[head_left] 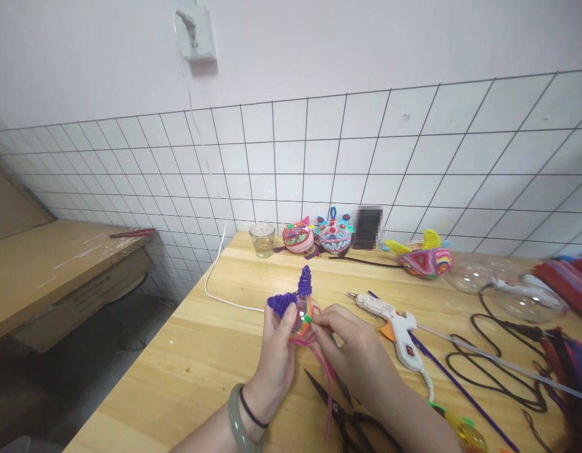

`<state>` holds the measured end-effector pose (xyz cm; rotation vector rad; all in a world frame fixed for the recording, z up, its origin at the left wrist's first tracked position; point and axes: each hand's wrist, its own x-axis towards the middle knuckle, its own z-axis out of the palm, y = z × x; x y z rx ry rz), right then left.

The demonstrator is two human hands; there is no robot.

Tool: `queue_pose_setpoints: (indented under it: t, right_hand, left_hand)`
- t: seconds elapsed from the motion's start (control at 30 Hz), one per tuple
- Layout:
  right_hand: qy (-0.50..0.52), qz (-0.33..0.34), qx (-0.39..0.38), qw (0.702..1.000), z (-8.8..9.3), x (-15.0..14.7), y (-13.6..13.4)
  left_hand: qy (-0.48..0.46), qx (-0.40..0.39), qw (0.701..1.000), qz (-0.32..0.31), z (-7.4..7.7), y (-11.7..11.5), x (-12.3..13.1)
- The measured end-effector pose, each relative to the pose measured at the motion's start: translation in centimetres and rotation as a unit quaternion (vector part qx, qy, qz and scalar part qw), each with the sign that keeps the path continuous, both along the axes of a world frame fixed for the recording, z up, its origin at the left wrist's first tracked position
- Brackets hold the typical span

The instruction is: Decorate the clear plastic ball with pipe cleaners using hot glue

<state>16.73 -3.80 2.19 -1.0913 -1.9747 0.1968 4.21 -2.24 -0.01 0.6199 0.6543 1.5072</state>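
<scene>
My left hand point(277, 357) is closed around a small round craft ball point(302, 313) wrapped in coloured pipe cleaners, with two purple cone-shaped ears on top. My right hand point(354, 349) pinches at the ball's right side, where a pink pipe cleaner point(326, 384) trails down over the table. A jade bangle and a black band sit on my left wrist. Both hands hover just above the wooden table point(201, 358).
A white glue gun point(394, 327) lies right of my hands, black scissors point(342, 409) below them. Finished pipe-cleaner figures point(319, 236), a glass jar point(262, 239), clear plastic half-shells point(508, 286) and loose pipe cleaners point(569, 314) line the back and right. A cardboard box point(45, 270) stands left.
</scene>
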Motion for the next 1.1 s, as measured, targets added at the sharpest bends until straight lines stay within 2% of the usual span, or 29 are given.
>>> queue_pose_setpoints:
  t: [0.67,1.1]
  right_hand:
    - [-0.005,0.001,0.006,1.000,0.06,-0.10,-0.03]
    - [-0.011,-0.002,0.009,1.000,0.37,-0.15,-0.14]
  left_hand:
    - [0.069,0.000,0.997,0.013,0.05,-0.03,0.07]
    - [0.063,-0.006,0.998,0.022,0.10,0.05,0.15]
